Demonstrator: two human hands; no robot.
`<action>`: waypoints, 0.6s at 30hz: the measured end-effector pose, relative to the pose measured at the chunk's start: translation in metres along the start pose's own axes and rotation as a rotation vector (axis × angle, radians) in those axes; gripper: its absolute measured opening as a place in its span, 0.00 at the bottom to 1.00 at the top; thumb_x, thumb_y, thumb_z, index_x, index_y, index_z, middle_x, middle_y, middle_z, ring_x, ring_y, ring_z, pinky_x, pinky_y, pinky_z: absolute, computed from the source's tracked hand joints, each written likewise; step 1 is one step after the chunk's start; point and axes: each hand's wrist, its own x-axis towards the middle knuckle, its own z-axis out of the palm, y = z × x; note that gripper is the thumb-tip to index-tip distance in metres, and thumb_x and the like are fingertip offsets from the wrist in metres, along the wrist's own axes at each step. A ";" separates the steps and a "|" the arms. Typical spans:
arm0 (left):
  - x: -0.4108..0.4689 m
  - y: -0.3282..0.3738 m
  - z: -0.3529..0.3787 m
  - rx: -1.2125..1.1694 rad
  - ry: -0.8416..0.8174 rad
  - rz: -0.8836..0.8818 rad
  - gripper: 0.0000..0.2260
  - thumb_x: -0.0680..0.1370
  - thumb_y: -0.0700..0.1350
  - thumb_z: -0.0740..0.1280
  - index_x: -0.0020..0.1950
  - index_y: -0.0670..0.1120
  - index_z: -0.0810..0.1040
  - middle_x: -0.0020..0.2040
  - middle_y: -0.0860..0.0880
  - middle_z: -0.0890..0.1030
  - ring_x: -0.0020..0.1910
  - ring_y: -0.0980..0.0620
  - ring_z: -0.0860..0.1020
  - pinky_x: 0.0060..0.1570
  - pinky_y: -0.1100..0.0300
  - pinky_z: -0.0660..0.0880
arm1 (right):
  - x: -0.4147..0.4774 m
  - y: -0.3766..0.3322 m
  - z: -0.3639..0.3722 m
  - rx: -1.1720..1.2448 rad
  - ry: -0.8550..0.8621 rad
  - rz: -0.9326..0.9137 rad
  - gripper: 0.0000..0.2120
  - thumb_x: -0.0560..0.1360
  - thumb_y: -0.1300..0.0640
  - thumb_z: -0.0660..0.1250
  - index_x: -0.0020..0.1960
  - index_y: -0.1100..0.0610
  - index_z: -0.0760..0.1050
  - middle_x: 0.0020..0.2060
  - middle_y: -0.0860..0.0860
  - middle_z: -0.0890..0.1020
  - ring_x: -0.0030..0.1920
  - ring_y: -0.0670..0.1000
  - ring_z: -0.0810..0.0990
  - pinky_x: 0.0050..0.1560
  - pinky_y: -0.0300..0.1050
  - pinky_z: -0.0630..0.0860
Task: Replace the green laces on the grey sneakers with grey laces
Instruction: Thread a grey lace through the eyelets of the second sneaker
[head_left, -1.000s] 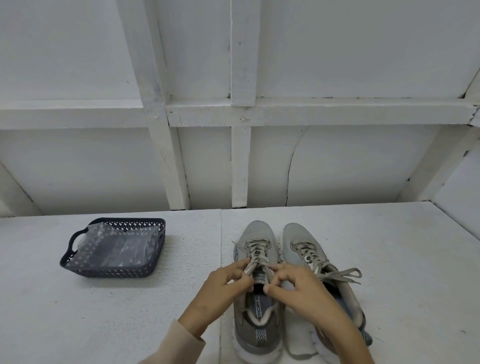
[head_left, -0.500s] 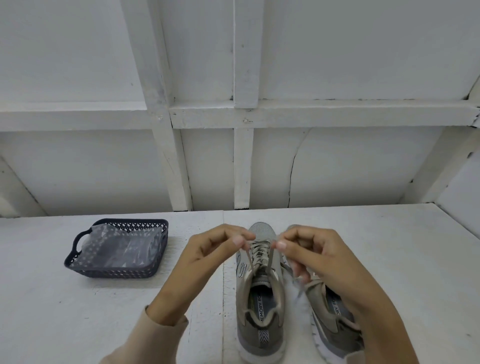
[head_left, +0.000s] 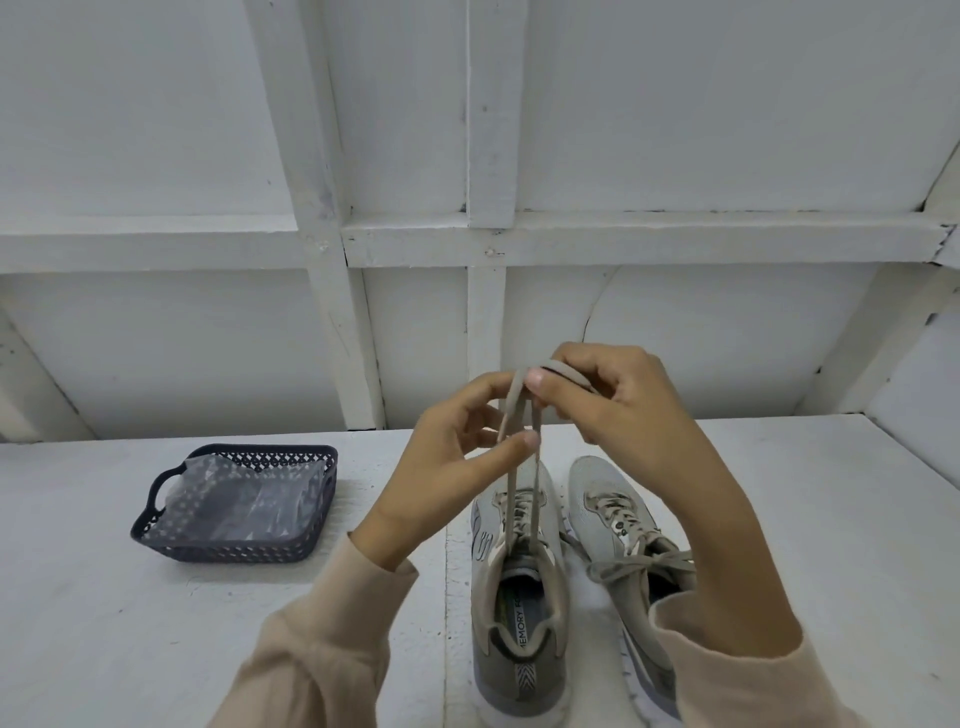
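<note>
Left hand (head_left: 457, 457): we see it up above the shoe, fingers curled, index tip and thumb pinching the lace where its two strands meet.
Right hand (head_left: 623, 415): just beside the left and touching it at the fingertips. It grips the lace too, with a flat loop of it laid over the curled fingers and pinned by the thumb.
Lace (head_left: 563, 374): dull grey-beige to our eye. Two strands run down from the hands to the upper eyelets of the shoe, close together and almost straight.
Shoe (head_left: 517, 597): grey, on the table right under the hands, toe towards the wall and heel towards us. We can read part of the insole print inside the open collar.
Second shoe (head_left: 623, 519): same grey, just to the right of the first, its toe turned slightly outward. The right forearm covers its heel.
Bow (head_left: 639, 564): the second shoe's lace is tied, with loose ends spread across its collar.
Basket (head_left: 228, 551): dark, perforated, with a handle, well apart from the shoes on the left of the table.
Bag (head_left: 244, 499): clear plastic, lying in the basket. We cannot tell what it holds.
Sleeves (head_left: 322, 639): beige, down to both wrists.
Table (head_left: 104, 623): white, with a seam running beside the first shoe.
Wall (head_left: 727, 130): white panels crossed by white beams.
</note>
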 end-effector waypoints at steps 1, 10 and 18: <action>0.003 0.001 0.002 -0.015 0.001 0.003 0.13 0.75 0.38 0.71 0.58 0.49 0.79 0.44 0.53 0.83 0.42 0.52 0.81 0.48 0.58 0.79 | 0.002 0.000 0.000 -0.015 -0.008 -0.013 0.13 0.77 0.50 0.67 0.36 0.54 0.77 0.28 0.50 0.75 0.30 0.47 0.70 0.35 0.50 0.70; 0.018 0.006 -0.001 -0.165 0.091 -0.002 0.07 0.78 0.36 0.66 0.53 0.38 0.80 0.38 0.46 0.84 0.31 0.52 0.78 0.40 0.60 0.78 | 0.007 0.009 -0.006 0.151 -0.100 -0.046 0.06 0.76 0.54 0.65 0.47 0.52 0.80 0.39 0.49 0.79 0.40 0.47 0.75 0.36 0.42 0.73; 0.019 0.008 0.001 -0.195 0.051 -0.086 0.05 0.80 0.39 0.62 0.51 0.40 0.77 0.38 0.48 0.83 0.30 0.54 0.76 0.38 0.62 0.77 | 0.005 0.028 0.001 0.467 -0.256 0.077 0.15 0.80 0.65 0.60 0.66 0.57 0.75 0.56 0.61 0.80 0.50 0.52 0.80 0.48 0.46 0.79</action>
